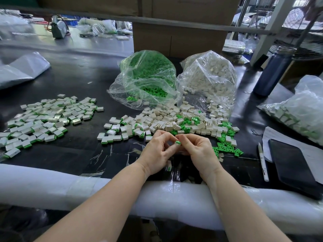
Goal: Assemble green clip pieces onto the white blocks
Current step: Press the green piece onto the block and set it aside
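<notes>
Just above the table's near edge, my left hand (158, 148) and my right hand (196, 148) meet with curled fingers. A small green clip piece (177, 142) shows between their fingertips, pinched by my right hand. What my left hand holds is mostly hidden. A white block with a green edge (169, 166) peeks out below my left palm. Loose white blocks (167, 120) mixed with green clips (225, 147) lie just beyond my hands. A pile of assembled blocks (43, 117) covers the left of the black table (73, 81).
Two open plastic bags stand behind the loose pile, one of green clips (148, 75) and one of white blocks (208, 75). A bag of finished pieces (297, 112), a dark bottle (272, 72), a phone (293, 165) and a pen (262, 161) sit at the right. White foam padding (52, 186) lines the near edge.
</notes>
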`<state>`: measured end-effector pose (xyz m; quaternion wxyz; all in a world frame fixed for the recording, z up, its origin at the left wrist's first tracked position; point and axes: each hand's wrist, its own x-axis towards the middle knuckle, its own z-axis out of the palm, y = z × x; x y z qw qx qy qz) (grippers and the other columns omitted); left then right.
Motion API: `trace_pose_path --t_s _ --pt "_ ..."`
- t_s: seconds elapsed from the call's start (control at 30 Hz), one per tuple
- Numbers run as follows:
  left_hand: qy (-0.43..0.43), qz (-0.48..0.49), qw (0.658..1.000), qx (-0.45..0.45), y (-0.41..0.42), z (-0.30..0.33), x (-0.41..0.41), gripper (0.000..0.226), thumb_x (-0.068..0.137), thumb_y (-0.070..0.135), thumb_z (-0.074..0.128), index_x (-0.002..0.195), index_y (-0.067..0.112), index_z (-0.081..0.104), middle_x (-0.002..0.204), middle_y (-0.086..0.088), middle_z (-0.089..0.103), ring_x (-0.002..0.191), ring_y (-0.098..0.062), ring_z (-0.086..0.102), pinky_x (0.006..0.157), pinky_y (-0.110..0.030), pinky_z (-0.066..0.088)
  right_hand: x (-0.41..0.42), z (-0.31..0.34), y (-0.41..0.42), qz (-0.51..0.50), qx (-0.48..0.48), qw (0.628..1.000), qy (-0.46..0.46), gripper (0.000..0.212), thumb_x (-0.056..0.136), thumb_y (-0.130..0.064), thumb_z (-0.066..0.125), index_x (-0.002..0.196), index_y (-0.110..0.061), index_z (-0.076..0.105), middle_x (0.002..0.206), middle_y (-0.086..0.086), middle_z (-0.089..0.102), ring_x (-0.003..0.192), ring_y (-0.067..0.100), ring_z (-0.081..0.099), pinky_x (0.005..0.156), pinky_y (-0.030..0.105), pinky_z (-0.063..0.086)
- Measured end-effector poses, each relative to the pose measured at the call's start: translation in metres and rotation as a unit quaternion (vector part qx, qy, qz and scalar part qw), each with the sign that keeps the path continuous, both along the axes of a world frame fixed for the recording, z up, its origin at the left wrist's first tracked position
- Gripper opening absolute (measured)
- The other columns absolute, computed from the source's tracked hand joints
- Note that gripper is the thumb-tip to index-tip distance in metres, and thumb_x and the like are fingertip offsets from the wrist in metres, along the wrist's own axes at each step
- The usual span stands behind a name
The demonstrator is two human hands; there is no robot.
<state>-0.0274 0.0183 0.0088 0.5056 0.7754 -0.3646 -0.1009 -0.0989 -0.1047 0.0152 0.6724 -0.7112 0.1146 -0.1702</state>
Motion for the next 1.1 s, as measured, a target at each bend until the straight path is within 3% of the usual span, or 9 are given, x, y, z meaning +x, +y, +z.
trace_pose_path --t_s 0.1,0.23,0.37,0.47,0.67,0.83,0.9,0.97,1.1 --pt "0.008 0.026 1.0 -0.001 0.0 -0.001 0.001 0.012 0.089 0.017 0.06 0.1 0.013 0.061 0.088 0.0 0.057 0.077 -0.019 0.057 0.074 -0.022 0.047 -0.001 -0.001 -0.003 -0.034 -0.007 0.999 -0.001 0.008 0.086 -0.01 0.065 0.084 -0.016 0.07 0.073 -0.003 0.072 0.069 0.007 0.068 0.057 0.016 0.05" --pt "0.027 0.02 0.999 -0.011 -0.001 -0.002 0.0 0.013 0.089 0.014 0.06 0.101 0.01 0.063 0.081 0.004 0.061 0.074 -0.011 0.056 0.072 -0.015 0.046 -0.002 0.001 -0.002 -0.051 -0.056 0.997 -0.003 0.014 0.081 -0.004 0.069 0.076 -0.017 0.07 0.07 -0.001 0.069 0.066 0.008 0.063 0.055 0.019 0.051" --pt "0.039 0.016 0.999 -0.005 -0.001 -0.002 0.0 0.013 0.088 0.016 0.061 0.1 0.011 0.065 0.092 -0.007 0.067 0.088 -0.022 0.063 0.085 -0.034 0.052 -0.003 0.003 0.0 -0.052 -0.075 0.996 -0.001 0.014 0.079 -0.001 0.07 0.071 -0.012 0.068 0.057 -0.006 0.063 0.05 0.001 0.056 0.049 0.013 0.045" --pt "0.034 0.021 0.999 0.002 -0.001 -0.002 -0.001 0.012 0.088 0.015 0.062 0.099 0.013 0.066 0.093 -0.006 0.068 0.09 -0.021 0.064 0.087 -0.038 0.051 -0.002 0.003 0.001 -0.055 -0.115 0.992 0.015 0.011 0.081 -0.003 0.069 0.073 -0.01 0.065 0.059 -0.002 0.061 0.047 0.0 0.053 0.05 0.013 0.044" --pt "0.02 0.043 0.999 0.004 -0.002 -0.002 -0.001 0.011 0.086 0.015 0.064 0.097 0.015 0.067 0.093 -0.001 0.068 0.089 -0.015 0.063 0.085 -0.025 0.05 0.002 -0.002 -0.001 -0.067 -0.174 0.982 0.027 0.01 0.085 -0.01 0.065 0.077 -0.016 0.063 0.067 -0.005 0.061 0.058 0.003 0.054 0.06 0.019 0.046" --pt "-0.019 0.114 0.993 -0.013 -0.001 -0.002 0.0 0.016 0.087 0.007 0.062 0.101 0.015 0.065 0.077 0.006 0.058 0.07 -0.003 0.055 0.067 -0.004 0.043 0.002 -0.003 -0.007 -0.162 -0.165 0.973 0.0 0.016 0.086 -0.008 0.064 0.077 -0.022 0.061 0.076 -0.002 0.064 0.073 0.011 0.058 0.066 0.013 0.046" --pt "-0.037 0.155 0.987 -0.017 -0.001 -0.002 0.001 0.018 0.088 0.005 0.06 0.099 0.017 0.066 0.079 0.006 0.055 0.069 -0.003 0.052 0.065 -0.003 0.041 0.002 -0.003 -0.011 -0.229 -0.183 0.956 0.021 0.01 0.086 -0.01 0.063 0.081 -0.019 0.062 0.087 0.002 0.064 0.085 0.017 0.057 0.076 0.022 0.047" --pt "-0.047 0.199 0.979 -0.02 0.0 -0.002 0.003 0.02 0.089 0.004 0.058 0.101 0.016 0.068 0.09 0.004 0.055 0.075 -0.006 0.054 0.069 -0.003 0.041 0.001 -0.004 -0.016 -0.331 -0.231 0.913 0.064 0.006 0.085 -0.012 0.063 0.089 -0.016 0.065 0.1 0.004 0.062 0.099 0.023 0.054 0.089 0.035 0.042" --pt "-0.039 0.253 0.967 -0.006 0.001 -0.002 0.007 0.026 0.09 0.004 0.056 0.11 0.015 0.067 0.107 -0.002 0.048 0.09 -0.014 0.053 0.083 -0.01 0.038 -0.004 -0.002 -0.025 -0.461 -0.237 0.848 0.109 0.029 0.086 -0.011 0.061 0.114 -0.014 0.062 0.133 0.007 0.05 0.124 0.026 0.042 0.105 0.036 0.028"
